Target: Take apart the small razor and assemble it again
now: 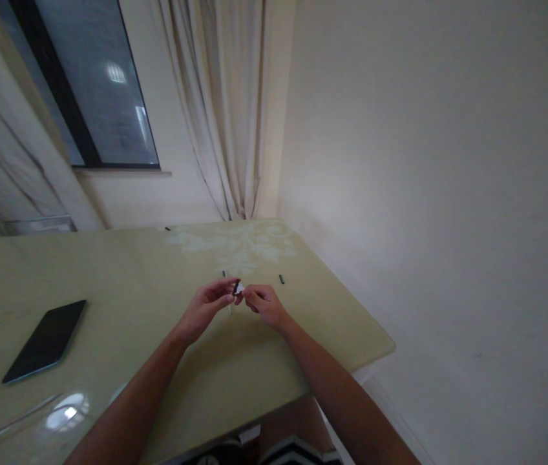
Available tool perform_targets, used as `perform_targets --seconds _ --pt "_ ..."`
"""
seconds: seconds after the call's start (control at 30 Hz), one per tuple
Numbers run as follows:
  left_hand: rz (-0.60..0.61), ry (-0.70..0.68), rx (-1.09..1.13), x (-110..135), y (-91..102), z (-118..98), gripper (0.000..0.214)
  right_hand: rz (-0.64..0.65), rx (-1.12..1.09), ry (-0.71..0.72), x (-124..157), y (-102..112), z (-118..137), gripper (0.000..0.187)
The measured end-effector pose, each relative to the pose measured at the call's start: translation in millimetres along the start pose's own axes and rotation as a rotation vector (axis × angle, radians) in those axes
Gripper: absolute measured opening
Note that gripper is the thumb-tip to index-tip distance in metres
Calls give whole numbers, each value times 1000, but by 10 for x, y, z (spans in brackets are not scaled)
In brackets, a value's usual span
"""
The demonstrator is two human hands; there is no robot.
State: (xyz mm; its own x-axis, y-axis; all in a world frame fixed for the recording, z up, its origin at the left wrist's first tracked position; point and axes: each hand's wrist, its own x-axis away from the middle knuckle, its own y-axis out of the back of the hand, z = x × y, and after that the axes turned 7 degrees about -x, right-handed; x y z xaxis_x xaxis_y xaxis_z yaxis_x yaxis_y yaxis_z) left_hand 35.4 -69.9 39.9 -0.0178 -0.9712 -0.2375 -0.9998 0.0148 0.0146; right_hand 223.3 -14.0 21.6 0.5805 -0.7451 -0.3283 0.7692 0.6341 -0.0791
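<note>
The left hand (205, 308) holds a small black-and-white part (236, 289) between thumb and fingers. The right hand (267, 305) meets the part from the right, its fingers curled narrow on the white end. The part is raised above the surface (342, 316), inward of the right edge. A thin white stick (230, 310) shows below the left fingertips. A dark piece (282, 279) lies beyond the right hand, toward the right edge; a dark bit (167, 228) lies at the far edge. A tablet (46, 342) lies well left of the left hand.
</note>
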Motion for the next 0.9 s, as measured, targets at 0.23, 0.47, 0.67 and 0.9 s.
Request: perform_targets --seconds 0.23,0.47,0.67,0.9 --pt "-7 0 7 -4 15 16 46 4 -3 0 5 9 -7 63" --pt "-54 -23 29 8 -3 -17 47 -55 -90 10 -9 -4 88 61" --pt "-41 -169 -202 34 -18 -101 44 -141 -142 -42 -19 -32 118 47" --pt "39 -164 -262 19 -17 -113 45 -158 -233 -76 -22 -27 115 44"
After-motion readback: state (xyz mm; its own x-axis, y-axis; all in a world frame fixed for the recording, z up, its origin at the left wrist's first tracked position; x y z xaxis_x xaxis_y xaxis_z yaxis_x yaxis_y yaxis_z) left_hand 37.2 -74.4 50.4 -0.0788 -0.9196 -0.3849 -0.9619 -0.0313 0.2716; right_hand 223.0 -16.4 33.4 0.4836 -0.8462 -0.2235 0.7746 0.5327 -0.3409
